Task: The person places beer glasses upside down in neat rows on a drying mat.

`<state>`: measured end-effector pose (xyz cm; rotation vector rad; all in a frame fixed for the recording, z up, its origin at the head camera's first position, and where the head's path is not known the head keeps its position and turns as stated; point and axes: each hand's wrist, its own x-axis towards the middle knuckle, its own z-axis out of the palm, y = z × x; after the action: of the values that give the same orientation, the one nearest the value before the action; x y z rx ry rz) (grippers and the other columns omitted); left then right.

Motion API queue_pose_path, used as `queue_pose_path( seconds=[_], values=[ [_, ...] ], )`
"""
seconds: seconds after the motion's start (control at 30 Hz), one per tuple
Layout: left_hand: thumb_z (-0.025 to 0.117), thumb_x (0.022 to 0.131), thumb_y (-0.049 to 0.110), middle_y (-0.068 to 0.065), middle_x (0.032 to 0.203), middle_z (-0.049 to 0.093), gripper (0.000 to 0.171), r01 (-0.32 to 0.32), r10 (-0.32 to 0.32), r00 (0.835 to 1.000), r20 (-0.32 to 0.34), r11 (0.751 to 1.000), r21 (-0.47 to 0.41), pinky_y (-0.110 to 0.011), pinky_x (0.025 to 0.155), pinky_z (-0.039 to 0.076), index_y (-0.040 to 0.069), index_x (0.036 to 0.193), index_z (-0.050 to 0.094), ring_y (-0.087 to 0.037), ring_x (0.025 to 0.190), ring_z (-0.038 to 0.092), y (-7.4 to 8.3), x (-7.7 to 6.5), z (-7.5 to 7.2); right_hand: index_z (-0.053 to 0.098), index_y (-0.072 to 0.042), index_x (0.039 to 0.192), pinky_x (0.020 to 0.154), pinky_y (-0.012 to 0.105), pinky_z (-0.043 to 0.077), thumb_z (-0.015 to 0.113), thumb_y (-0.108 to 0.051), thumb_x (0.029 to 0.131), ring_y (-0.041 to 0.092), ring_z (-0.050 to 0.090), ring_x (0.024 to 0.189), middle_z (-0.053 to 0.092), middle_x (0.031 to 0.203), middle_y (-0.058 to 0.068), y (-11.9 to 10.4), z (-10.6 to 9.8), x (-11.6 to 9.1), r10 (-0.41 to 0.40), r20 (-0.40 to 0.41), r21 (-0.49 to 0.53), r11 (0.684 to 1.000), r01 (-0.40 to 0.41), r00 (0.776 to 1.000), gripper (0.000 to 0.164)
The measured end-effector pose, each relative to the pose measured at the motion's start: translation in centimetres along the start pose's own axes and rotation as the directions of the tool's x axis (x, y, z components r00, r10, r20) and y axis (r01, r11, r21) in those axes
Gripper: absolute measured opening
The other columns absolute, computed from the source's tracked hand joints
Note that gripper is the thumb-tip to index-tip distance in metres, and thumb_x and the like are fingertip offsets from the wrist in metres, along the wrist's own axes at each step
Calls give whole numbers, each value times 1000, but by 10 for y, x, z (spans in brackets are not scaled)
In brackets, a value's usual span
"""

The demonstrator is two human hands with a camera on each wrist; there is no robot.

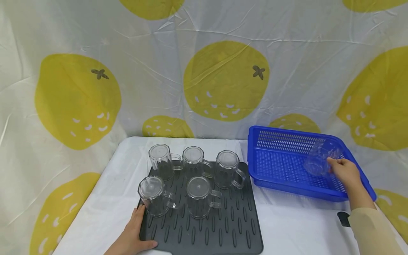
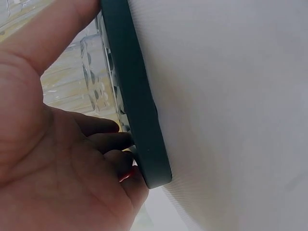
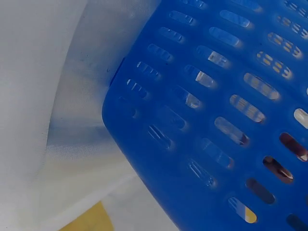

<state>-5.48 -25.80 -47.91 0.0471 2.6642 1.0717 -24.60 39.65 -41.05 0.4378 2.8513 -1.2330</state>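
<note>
At the right, my right hand grips a clear glass mug that lies tilted inside the blue basket; fingers and thumb are at its handle side. The basket's slotted wall fills much of the right wrist view and hides that hand. My left hand rests at the front left corner of the dark grey drying mat, fingers along its left side and thumb on the front edge. In the left wrist view, fingers and thumb touch the mat's edge. Beside the fingertips stands an upside-down glass mug.
More upside-down glass mugs stand on the mat: three in the back row, including one at the right, and another in front. A white cloth covers the table. Behind hangs a curtain with yellow fruit prints.
</note>
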Motion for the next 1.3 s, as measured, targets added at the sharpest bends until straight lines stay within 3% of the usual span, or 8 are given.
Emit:
queue_pose_path(
  seconds=[0.2,0.37,0.77,0.87,0.97,1.1,1.3],
  values=[
    [89,70,31,-39,153,4,124,2,-2,1000,-6,1000,4,-70,105,10,-14,148,3,-57,139,-4,-1,0,0,50,8,98,73,49,39,36,-44,102,27,54,83,60,79,8,-3,1,0,-3,-22,11,1000,3,1000,54],
    [88,71,32,-39,152,5,123,-5,5,1000,-4,1000,15,-71,104,11,-15,148,4,-58,138,-4,-2,-1,1,48,1,86,71,44,37,39,-43,101,5,52,68,57,78,4,-5,3,-1,17,-49,54,998,-15,999,47],
    [89,69,34,-38,153,5,125,13,-13,1000,-5,1000,15,-71,105,13,-14,149,5,-55,140,-3,-2,0,1,56,7,105,68,37,40,41,-37,101,-4,52,62,55,76,-3,-3,3,-3,-17,-106,119,993,30,994,46],
    [89,69,33,-38,154,6,125,14,-14,1000,-2,1000,13,-71,105,13,-14,149,6,-56,140,-4,-1,0,1,60,0,98,63,28,44,45,-31,101,-2,56,61,55,70,-8,-1,2,-4,-36,-127,188,980,60,991,35],
    [89,69,32,-37,154,5,125,20,-20,1000,-2,1000,5,-72,104,13,-14,149,5,-56,140,-4,0,0,2,62,-13,84,57,19,45,48,-28,100,0,58,59,54,65,-10,-1,0,-4,-39,-148,261,962,77,988,25],
    [89,69,32,-37,154,4,125,27,-27,1000,0,1000,-4,-72,105,13,-14,149,5,-55,140,-5,1,-1,1,62,-26,73,55,16,44,51,-25,98,1,57,58,53,63,-10,-4,-2,-6,-26,-171,342,936,84,985,27],
    [90,67,34,-36,155,6,125,35,-35,999,-10,999,1,-71,105,10,-13,149,8,-54,141,-5,3,-1,0,63,-25,70,55,13,44,54,-21,98,0,56,56,51,60,-10,-15,-3,-14,-69,-219,374,916,149,973,29]
  ],
)
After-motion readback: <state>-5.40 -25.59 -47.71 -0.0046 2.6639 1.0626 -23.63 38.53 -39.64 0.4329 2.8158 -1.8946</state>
